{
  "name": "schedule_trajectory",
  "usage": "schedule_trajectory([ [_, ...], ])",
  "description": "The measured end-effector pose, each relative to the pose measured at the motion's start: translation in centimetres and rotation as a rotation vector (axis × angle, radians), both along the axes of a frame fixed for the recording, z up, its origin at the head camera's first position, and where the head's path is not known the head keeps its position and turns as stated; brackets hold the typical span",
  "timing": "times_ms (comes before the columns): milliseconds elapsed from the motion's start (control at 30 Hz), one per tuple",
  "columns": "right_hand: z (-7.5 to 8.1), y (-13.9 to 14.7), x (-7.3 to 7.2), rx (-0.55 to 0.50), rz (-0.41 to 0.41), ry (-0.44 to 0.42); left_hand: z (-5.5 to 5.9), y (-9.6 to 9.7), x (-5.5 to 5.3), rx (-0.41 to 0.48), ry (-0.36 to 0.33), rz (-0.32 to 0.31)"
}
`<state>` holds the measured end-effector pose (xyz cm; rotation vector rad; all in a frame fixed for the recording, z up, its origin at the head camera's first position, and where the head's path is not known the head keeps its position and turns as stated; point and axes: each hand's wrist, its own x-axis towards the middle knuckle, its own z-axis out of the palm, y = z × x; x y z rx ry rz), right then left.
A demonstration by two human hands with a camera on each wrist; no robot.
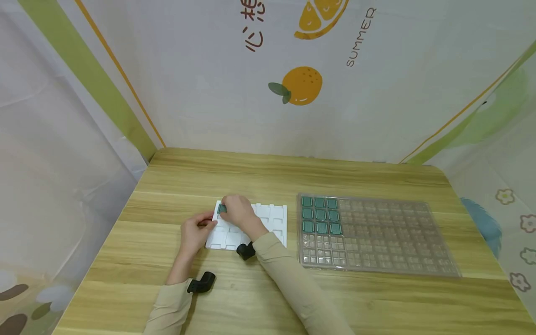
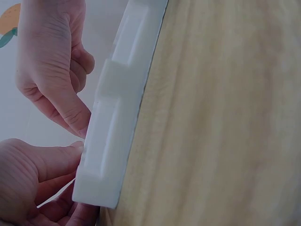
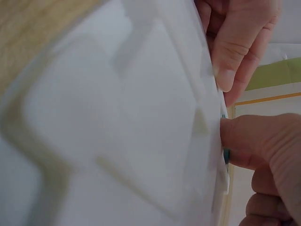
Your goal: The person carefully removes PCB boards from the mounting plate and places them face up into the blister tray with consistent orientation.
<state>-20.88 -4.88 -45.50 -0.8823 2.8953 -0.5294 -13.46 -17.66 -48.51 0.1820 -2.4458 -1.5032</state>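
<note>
At the left of the table lies a white plastic tray point(image 1: 230, 240) with shallow compartments. My left hand point(image 1: 192, 235) pinches its left edge, thumb on top and fingers beneath, as the left wrist view shows. My right hand point(image 1: 239, 211) reaches over the tray and holds a small green ribbed rectangular piece point(image 1: 221, 209) at the far left corner compartment. Its fingertips hide part of the piece. In the right wrist view, only a sliver of green point(image 3: 226, 156) shows beside the right thumb and fingers. Whether the piece is fully seated cannot be told.
To the right lies a clear plastic tray point(image 1: 389, 242) with a grid of compartments. Several green pieces point(image 1: 320, 214) fill its far left part. The wooden table point(image 1: 251, 298) ends at a printed curtain point(image 1: 209, 93) behind and at both sides.
</note>
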Motion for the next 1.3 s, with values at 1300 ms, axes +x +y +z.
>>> schedule_trajectory([
  [1300, 1.6, 6.2, 3.5, -0.141, -0.066, -0.033, -0.2, 0.1, 0.0, -0.024, -0.010, 0.022],
])
